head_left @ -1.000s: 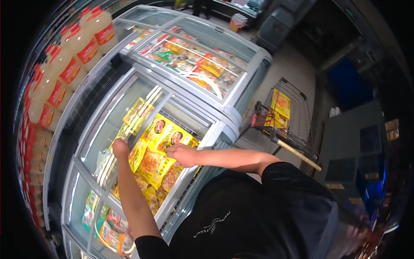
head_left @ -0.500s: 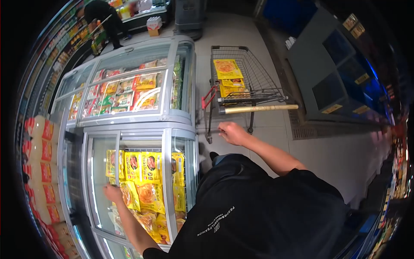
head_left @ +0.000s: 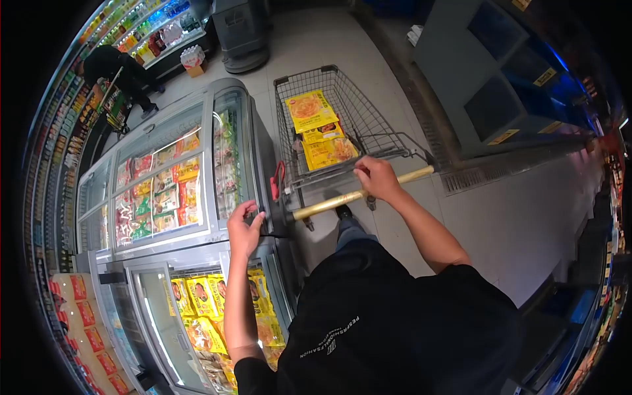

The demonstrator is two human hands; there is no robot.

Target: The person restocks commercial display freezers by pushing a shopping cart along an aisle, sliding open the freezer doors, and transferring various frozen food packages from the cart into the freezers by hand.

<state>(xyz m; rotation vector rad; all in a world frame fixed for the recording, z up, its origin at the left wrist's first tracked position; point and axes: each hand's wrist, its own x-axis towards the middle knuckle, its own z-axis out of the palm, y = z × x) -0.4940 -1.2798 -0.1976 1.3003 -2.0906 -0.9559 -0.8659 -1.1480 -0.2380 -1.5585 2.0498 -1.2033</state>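
My left hand [head_left: 243,230] is raised over the corner where the two chest freezers meet. Its fingers are spread and it holds nothing; the dark left end of the cart handle is just to its right. My right hand [head_left: 380,179] lies across the yellowish handle [head_left: 329,205] of a shopping cart with its fingers curled, the underside of the hold hidden. In the wire cart [head_left: 380,108] are several yellow food packets [head_left: 311,110]. More yellow packets [head_left: 206,296] fill the nearer freezer [head_left: 150,276], partly behind my left forearm.
A second freezer [head_left: 230,92] with glass lids holds colourful bags. Grey shelving [head_left: 454,125] stands to the right, beside a floor drain strip [head_left: 480,178]. Far left, a person [head_left: 122,72] bends near drink shelves. A grey machine [head_left: 241,36] stands behind the freezers.
My left hand has left the nearer freezer and moved up and right, its fingers spreading. My right hand has come onto the cart handle. The view has shifted and the cart appears closer and turned.
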